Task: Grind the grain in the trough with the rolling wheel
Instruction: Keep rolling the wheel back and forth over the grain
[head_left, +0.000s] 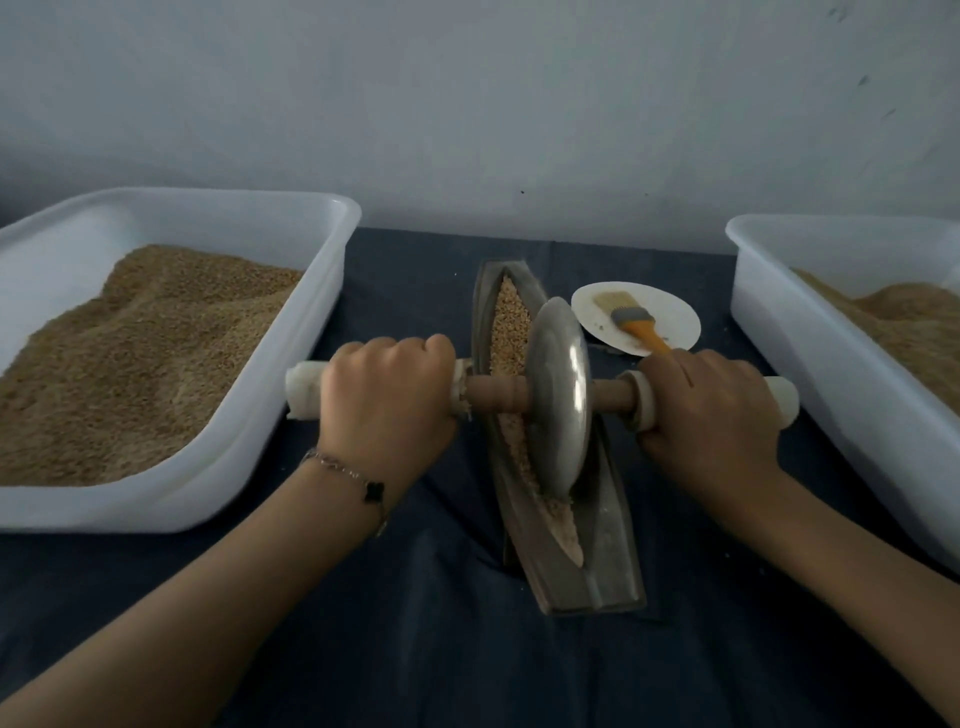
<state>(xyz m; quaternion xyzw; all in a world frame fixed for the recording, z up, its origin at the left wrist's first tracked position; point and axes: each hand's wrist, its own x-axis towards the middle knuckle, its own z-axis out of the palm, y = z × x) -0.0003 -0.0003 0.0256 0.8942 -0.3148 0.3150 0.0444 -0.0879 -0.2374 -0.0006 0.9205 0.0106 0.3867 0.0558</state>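
A narrow boat-shaped metal trough (608, 535) lies lengthwise on the dark cloth at the table's middle. Grain (509, 322) fills its groove, coarse at the far end and finer near me. A metal rolling wheel (561, 395) stands upright in the groove about midway along. A wooden axle (493, 393) runs through the wheel, with pale wrapped handles at both ends. My left hand (387, 400) grips the left handle. My right hand (711, 410) grips the right handle. Both fists hide most of the handles.
A white tub (260, 447) heaped with grain stands on the left. Another white tub (831, 374) with grain stands on the right. Behind the right hand a white plate (670, 317) holds an orange-handled brush (631, 319). A grey wall closes the back.
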